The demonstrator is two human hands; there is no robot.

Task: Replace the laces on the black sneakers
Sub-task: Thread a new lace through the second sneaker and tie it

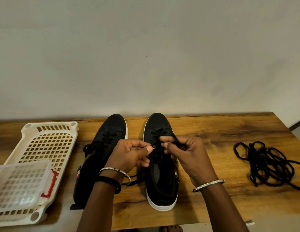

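Wooden table [213,136] against plain wall. Left hand [129,154] and right hand [187,154] each pinch the black lace [174,139] over right-side sneaker [161,190]. Other sneaker [110,129] just beside. Loose laces [266,163] well right, white basket [45,141] left.

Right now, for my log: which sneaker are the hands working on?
The right sneaker, by the loose lace pile: left hand and right hand pinch its lace; the left sneaker is not gripped.
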